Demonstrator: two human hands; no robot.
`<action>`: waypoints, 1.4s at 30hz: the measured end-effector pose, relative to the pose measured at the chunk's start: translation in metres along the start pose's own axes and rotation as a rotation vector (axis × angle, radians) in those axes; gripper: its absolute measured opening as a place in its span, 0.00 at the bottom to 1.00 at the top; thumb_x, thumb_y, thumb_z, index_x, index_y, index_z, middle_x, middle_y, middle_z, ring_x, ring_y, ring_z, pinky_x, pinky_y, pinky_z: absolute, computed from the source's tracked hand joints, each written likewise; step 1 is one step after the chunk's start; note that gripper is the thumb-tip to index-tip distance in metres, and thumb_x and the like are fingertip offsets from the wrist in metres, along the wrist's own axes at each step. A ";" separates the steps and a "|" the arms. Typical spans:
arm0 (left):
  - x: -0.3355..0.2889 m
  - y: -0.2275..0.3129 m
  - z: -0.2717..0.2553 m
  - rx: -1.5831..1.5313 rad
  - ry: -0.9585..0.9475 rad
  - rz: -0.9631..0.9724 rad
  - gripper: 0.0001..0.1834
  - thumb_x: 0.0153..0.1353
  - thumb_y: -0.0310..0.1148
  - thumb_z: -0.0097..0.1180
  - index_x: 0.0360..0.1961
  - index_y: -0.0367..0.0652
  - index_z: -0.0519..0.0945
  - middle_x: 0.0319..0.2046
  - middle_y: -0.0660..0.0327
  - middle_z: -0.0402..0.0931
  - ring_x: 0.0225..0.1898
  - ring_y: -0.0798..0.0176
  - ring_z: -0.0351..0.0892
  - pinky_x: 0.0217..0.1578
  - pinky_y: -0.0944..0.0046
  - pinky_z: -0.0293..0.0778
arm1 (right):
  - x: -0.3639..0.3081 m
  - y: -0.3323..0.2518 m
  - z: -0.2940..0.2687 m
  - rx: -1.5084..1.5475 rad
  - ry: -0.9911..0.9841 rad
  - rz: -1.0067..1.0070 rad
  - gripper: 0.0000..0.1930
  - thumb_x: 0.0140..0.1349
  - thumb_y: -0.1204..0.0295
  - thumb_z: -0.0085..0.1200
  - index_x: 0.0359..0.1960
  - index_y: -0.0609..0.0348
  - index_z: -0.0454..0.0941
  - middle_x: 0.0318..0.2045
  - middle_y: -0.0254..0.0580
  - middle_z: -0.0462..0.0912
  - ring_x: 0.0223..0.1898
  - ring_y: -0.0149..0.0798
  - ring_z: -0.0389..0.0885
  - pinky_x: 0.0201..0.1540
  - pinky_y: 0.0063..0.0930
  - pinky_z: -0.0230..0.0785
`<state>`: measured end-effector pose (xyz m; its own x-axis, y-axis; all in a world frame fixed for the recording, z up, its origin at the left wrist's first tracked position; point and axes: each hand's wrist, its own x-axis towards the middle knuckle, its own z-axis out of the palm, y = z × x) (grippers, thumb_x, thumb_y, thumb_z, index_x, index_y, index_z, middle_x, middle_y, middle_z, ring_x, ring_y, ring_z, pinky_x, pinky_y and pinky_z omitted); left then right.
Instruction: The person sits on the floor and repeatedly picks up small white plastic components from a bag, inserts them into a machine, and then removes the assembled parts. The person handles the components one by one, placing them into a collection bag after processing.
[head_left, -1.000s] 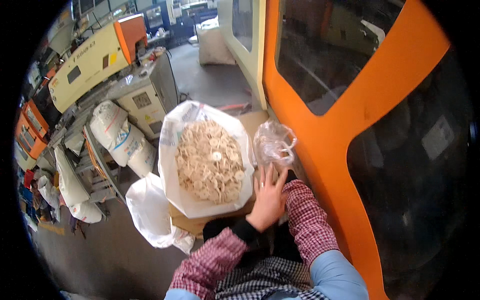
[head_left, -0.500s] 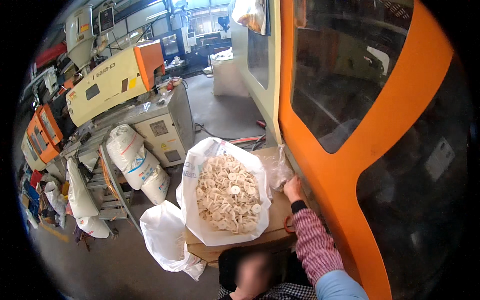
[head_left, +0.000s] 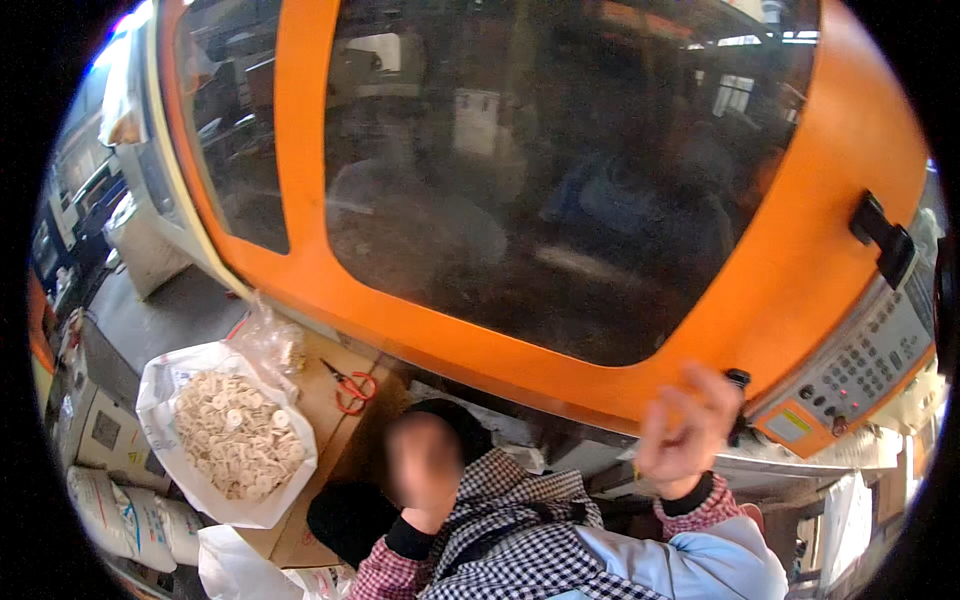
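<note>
My right hand (head_left: pixel 690 430) is raised in front of the orange machine door (head_left: pixel 480 345), fingers apart and slightly smeared by motion. Nothing shows in it. Right beside it sits a small black handle (head_left: pixel 738 405) on the door's lower edge; whether they touch I cannot tell. Close to my body is my left hand (head_left: pixel 430 498), its fingers hidden by a blurred patch. A white sack (head_left: pixel 155 405) of cream plastic parts (head_left: pixel 240 440) with round heads stands to the left. Red-handled scissors (head_left: pixel 352 390) lie on cardboard (head_left: pixel 325 440) beside a clear plastic bag (head_left: pixel 275 345).
A keypad control panel (head_left: pixel 860 365) projects at the right, below a black door handle (head_left: pixel 882 238). The door's large dark window (head_left: pixel 560 190) fills the upper middle. Stuffed white sacks (head_left: pixel 130 515) stand at the lower left, by a grey machine cabinet (head_left: pixel 105 430).
The view has swung right, bringing the door and control panel in. My right hand has left the clear plastic bag and come up by the small black handle, its fingers apart.
</note>
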<state>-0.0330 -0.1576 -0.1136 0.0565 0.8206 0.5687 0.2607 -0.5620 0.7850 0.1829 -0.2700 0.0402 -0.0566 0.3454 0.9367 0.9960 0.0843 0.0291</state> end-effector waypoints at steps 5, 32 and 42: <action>0.008 0.016 0.008 -0.028 -0.009 0.170 0.09 0.56 0.23 0.53 0.39 0.36 0.74 0.38 0.51 0.70 0.40 0.51 0.71 0.40 0.58 0.70 | -0.021 0.049 -0.062 -0.469 0.228 0.132 0.28 0.59 0.72 0.47 0.59 0.70 0.54 0.59 0.59 0.55 0.58 0.58 0.58 0.58 0.47 0.52; 0.099 0.123 0.054 -0.496 -0.325 0.251 0.17 0.62 0.33 0.42 0.47 0.30 0.66 0.38 0.51 0.74 0.39 0.59 0.74 0.42 0.64 0.69 | -0.008 -0.020 0.101 0.815 0.231 0.093 0.18 0.50 0.88 0.45 0.46 0.74 0.73 0.48 0.62 0.72 0.47 0.55 0.75 0.48 0.38 0.69; 0.156 0.078 0.031 -0.353 0.162 -0.022 0.06 0.61 0.29 0.52 0.31 0.37 0.71 0.19 0.64 0.72 0.19 0.75 0.68 0.21 0.75 0.63 | 0.028 0.033 0.157 1.011 0.283 0.488 0.08 0.63 0.78 0.43 0.41 0.65 0.72 0.28 0.40 0.77 0.18 0.23 0.69 0.19 0.14 0.61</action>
<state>0.0264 -0.0702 0.0287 -0.1055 0.8216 0.5603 -0.0895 -0.5690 0.8175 0.2034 -0.1107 0.0128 0.4632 0.3361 0.8200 0.3911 0.7528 -0.5295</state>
